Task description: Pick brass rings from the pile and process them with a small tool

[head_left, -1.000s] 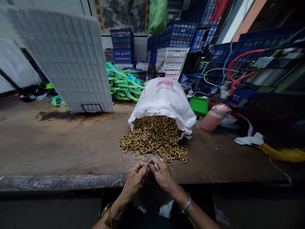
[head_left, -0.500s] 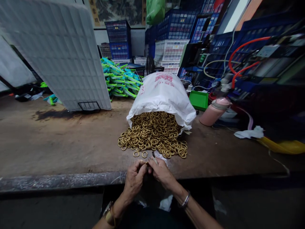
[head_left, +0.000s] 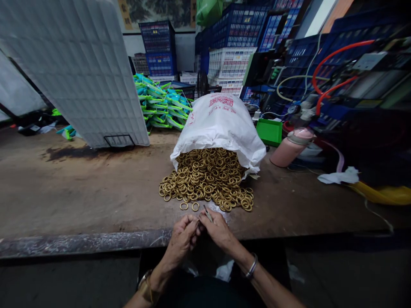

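My left hand (head_left: 183, 235) is closed in a pinch at the table's front edge; what its fingertips hold is hidden. Against it, fingertips meeting, is my right hand (head_left: 218, 231), closed around a slim pen-like tool (head_left: 208, 215) whose dark tip points up and to the left. Just beyond the hands, two brass-coloured rings, a left ring (head_left: 183, 206) and a right ring (head_left: 195, 207), lie apart from the heap. Behind them a heap of brass-coloured rings (head_left: 205, 179) spills from the mouth of a white woven sack (head_left: 221, 128) lying on its side.
The wooden table (head_left: 96, 192) has a scuffed front edge. A tall white ribbed panel (head_left: 96, 77) stands at left, near green-and-blue pieces (head_left: 163, 105). At right are a green tray (head_left: 269, 131), a pink bottle (head_left: 290, 147) and hoses (head_left: 337, 51). Stacked crates (head_left: 237, 30) fill the back.
The fingertips have shifted slightly against each other, and a brass-coloured bit between them no longer shows. The tool's tip has tilted a little to the left. The rings and sack stay put.
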{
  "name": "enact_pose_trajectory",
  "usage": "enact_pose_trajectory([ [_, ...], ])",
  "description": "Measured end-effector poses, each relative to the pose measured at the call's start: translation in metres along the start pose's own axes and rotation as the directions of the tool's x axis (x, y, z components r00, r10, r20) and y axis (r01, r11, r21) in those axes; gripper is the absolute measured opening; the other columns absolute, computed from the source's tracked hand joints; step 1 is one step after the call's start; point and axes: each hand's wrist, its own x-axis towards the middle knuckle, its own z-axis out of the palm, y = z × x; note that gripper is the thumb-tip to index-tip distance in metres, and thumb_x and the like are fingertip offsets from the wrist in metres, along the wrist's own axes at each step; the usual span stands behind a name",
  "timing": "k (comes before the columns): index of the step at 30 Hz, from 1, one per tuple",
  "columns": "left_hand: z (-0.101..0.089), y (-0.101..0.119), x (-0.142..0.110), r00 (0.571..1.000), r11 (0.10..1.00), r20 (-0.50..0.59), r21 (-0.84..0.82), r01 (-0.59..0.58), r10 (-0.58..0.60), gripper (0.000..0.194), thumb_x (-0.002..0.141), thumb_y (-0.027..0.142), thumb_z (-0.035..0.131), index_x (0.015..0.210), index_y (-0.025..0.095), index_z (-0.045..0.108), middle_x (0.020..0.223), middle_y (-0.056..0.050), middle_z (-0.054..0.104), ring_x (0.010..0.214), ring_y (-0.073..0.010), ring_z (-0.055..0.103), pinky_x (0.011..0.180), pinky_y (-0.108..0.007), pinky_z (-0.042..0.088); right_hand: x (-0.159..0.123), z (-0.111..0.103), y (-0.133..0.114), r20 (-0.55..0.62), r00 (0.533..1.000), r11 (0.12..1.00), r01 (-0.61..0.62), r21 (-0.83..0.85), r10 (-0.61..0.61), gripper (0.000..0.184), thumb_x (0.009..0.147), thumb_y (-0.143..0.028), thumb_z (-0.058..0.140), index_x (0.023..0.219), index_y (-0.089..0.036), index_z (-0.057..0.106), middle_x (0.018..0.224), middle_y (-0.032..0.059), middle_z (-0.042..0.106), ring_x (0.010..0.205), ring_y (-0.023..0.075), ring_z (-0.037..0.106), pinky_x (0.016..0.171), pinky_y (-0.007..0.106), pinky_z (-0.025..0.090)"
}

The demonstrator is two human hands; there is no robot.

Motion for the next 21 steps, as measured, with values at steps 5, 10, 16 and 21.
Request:
enact_pose_trajectory([
  [5, 0.000, -0.002, 0.000, 1.000, 0.998, -0.020, -0.064, 0.004, -0.006, 0.031, 0.072, 0.046, 0.055, 0.069, 0.017, 0.045, 0.055, 0.007, 0.046, 0.036, -0.0018, 0.029, 0.035, -0.015, 0.020, -0.001, -0.001, 0.005, -0.095, 0.995, 0.986, 0.002, -0.169, -0.018, 0.022, 0.083, -0.030, 0.035, 0.075, -0.018, 0.052, 0.058, -0.0029, 0.051, 0.055, 0.0106, 0.046, 0.053, 0.020, 0.033],
  [10, 0.001, -0.003, 0.003, 0.997, 0.999, -0.075, -0.041, 0.005, -0.008, 0.031, 0.070, 0.046, 0.058, 0.071, 0.018, 0.045, 0.054, 0.007, 0.047, 0.037, -0.0021, 0.031, 0.036, -0.014, 0.021, -0.008, 0.000, 0.010, 0.010, 0.996, 0.836, 0.084, -0.543, -0.093, 0.016, 0.074, -0.012, 0.039, 0.073, -0.020, 0.052, 0.062, -0.0015, 0.056, 0.057, 0.0107, 0.048, 0.053, 0.021, 0.028],
  [16, 0.004, -0.001, 0.003, 0.994, 1.000, -0.112, -0.013, -0.016, 0.015, 0.034, 0.066, 0.048, 0.060, 0.069, 0.018, 0.045, 0.049, 0.008, 0.045, 0.035, -0.0025, 0.029, 0.036, -0.016, 0.020, -0.012, 0.002, 0.007, 0.070, 0.994, 0.713, 0.106, -0.693, -0.080, 0.024, 0.071, -0.008, 0.037, 0.085, -0.020, 0.052, 0.069, 0.0005, 0.060, 0.060, 0.0125, 0.053, 0.054, 0.023, 0.025],
  [21, 0.001, -0.002, -0.001, 0.992, 0.997, -0.106, 0.050, -0.058, 0.063, 0.033, 0.067, 0.047, 0.059, 0.065, 0.018, 0.046, 0.046, 0.008, 0.042, 0.035, -0.0028, 0.030, 0.036, -0.016, 0.022, -0.012, 0.003, 0.010, 0.096, 0.994, 0.648, 0.107, -0.754, -0.052, 0.026, 0.072, -0.008, 0.037, 0.090, -0.020, 0.052, 0.070, 0.0017, 0.062, 0.063, 0.0144, 0.054, 0.055, 0.025, 0.024],
])
